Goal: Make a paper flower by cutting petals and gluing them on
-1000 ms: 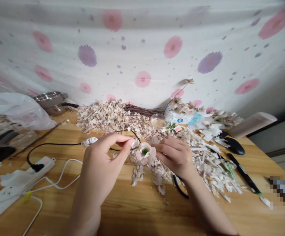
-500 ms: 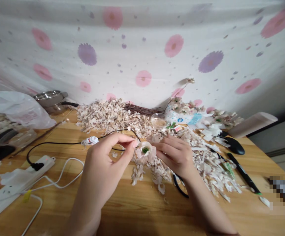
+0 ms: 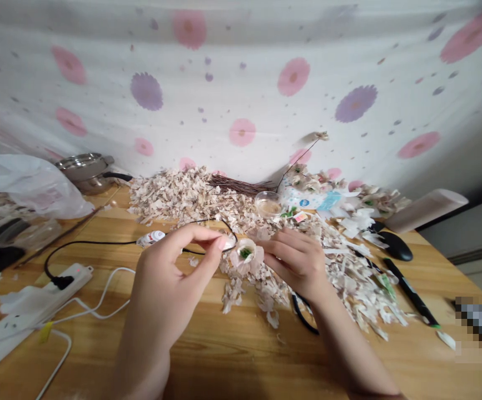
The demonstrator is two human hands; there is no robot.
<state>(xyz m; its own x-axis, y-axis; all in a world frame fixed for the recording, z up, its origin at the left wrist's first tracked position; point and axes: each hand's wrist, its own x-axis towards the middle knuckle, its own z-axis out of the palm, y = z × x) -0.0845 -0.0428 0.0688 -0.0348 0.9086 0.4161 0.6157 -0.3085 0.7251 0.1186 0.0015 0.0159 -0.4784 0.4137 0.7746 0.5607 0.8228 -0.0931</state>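
Farthest and largest, a white cloth printed with pink and purple daisies [image 3: 241, 66], hung beyond a honey-coloured wooden table [image 3: 241, 361] with a smooth, faintly grained top. Well ahead of the hands, a loose heap of pale cut petal scraps [image 3: 186, 200], papery and ragged, with a bundle of thin brown twigs [image 3: 239, 186] lying across it. Out past the left hand, a white power strip [image 3: 36, 294] trailing white cords; out past the right hand, a slim black marker pen [image 3: 410, 291].

Between the hands, just above the scattered scraps, a cupped pale pink artificial flower [image 3: 241, 265], its thin petals ruffled at the edges. Judged by its look, light, soft and easily creased; safest taken at the base or by the wire, not the petal rims.

Left hand [image 3: 170, 272] pinching, thumb and forefinger closed at the flower's left edge. Right hand [image 3: 293, 264] curled, fingertips pressed against the petals from the right. Above the left hand, a thin black wire [image 3: 205, 221] arcing toward the flower. Smallest of all, a green centre [image 3: 245, 253], crinkled and bright.
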